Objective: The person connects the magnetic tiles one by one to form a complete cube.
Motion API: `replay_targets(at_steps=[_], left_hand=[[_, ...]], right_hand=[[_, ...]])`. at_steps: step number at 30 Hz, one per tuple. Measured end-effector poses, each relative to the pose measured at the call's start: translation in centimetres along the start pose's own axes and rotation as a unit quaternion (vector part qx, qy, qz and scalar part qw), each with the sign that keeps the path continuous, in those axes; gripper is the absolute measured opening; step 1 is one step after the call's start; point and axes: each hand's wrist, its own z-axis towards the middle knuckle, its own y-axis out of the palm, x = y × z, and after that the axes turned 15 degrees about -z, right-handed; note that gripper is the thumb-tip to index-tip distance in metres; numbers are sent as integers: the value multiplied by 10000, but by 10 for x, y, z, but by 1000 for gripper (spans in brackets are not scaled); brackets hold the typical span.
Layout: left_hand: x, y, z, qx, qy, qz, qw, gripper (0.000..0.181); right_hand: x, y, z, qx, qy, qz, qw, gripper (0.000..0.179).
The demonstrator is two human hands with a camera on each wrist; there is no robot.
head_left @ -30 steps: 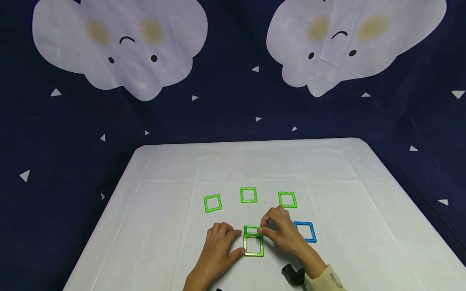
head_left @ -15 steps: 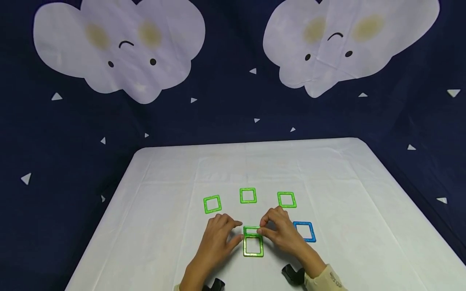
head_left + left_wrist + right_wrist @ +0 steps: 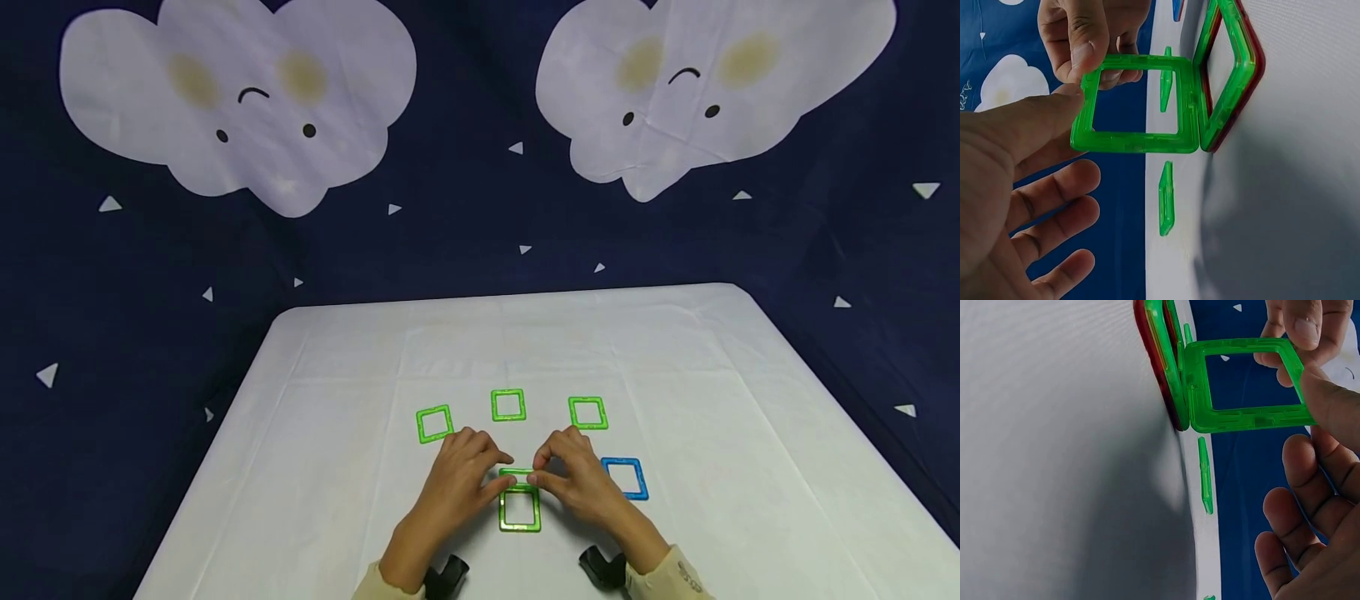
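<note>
A green square magnetic tile (image 3: 1141,142) stands upright on its edge. It meets the far edge of a flat green tile (image 3: 520,527), which lies over a red one (image 3: 1155,369) on the table. My right hand (image 3: 583,482) pinches the upright tile at its top right corner, thumb on the near side. At the top left corner, my left hand (image 3: 463,479) has its thumb in front of the tile and its index finger behind, pinching it too. In the left wrist view the other left fingers spread apart.
Three loose green square tiles lie beyond the hands: one at left (image 3: 435,437), one in the middle (image 3: 508,418), one at right (image 3: 588,426). A blue square tile (image 3: 642,481) lies just right of my right hand. White cloth covers the table (image 3: 360,367).
My left hand has moved up and right from beside the flat tile to the upright tile's top left corner. My right hand keeps its pinch, nearly still.
</note>
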Motion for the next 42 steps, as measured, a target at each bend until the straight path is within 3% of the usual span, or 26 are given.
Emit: replay_targets(at_steps=[10,23,31,37,42], left_hand=[[0,3,3,-64,4,2,10000,20],[-5,3,-1,230,36,-95,9997,12],[-5,3,-3,205,-51,-65,9998,12],[-6,2,-4,231,-95,35,9997,14],[-6,1,-7,412,7,52,9991,13]], right_hand=[[-1,-1,0,-44,34,-14,10000,27],[-2,-1,1,-49,151,-45,9999,27],[-1,-1,0,26,45,-105,9999,28],[6,-11,3,76,52,-254,9996,27],[17,-29,11,191,-31,-683,9975,27]])
